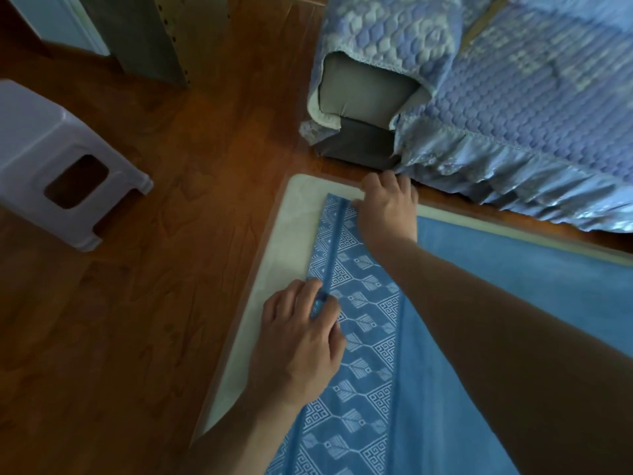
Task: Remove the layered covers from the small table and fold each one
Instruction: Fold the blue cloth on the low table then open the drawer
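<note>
Cloth (373, 341), blue with a patterned border, lies spread on the pale desk (274, 269) before us. Our left hand (301, 341) pinches its folded edge, fingers curled round it; our right hand (387, 210) presses the far corner, fingers bent onto the cloth, beside the sofa (513, 97).

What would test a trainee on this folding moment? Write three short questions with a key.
1. True or false: both hands touch the patterned blue cover.
2. Which hand is nearer the sofa?
3. The plastic stool stands on: A) the table, B) the wooden floor, C) the sofa?

Key: 1 true. 2 the right hand; the left hand pinches the fold ridge nearer the person. 3 B.
</note>
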A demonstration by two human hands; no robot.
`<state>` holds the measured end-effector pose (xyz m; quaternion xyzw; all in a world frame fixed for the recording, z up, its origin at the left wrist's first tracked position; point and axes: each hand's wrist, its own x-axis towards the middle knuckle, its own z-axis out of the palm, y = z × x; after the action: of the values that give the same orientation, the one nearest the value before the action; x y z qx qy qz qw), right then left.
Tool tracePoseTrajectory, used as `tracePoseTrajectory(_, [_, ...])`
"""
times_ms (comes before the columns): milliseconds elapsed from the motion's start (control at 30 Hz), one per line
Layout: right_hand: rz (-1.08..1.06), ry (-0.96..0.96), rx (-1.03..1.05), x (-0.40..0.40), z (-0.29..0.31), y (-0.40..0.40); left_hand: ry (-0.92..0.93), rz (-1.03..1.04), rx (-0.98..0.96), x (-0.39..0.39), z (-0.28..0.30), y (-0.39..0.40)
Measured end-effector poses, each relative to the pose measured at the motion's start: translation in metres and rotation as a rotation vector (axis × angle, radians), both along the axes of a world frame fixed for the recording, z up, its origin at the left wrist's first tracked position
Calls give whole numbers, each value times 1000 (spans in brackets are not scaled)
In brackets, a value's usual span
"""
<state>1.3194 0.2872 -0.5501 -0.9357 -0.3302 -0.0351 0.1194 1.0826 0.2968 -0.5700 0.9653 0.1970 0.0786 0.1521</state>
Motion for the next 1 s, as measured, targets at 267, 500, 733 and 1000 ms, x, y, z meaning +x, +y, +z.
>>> tracePoseTrajectory(267, [269,118,-162,-40,-26,-88,92,6,36,2,4,-2])
tracePoseTrajectory(500, [-46,124,-270,0,-24,-155,91,-84,70,80,36,-4])
tracePoseTrajectory(733, [-48,133,-257,1,-24,-155,334,-109,84,151,-7,49])
tracePoseTrajectory(1000, [36,238,-102,11,-20,-168,137,-184,55,156,-9,-60])
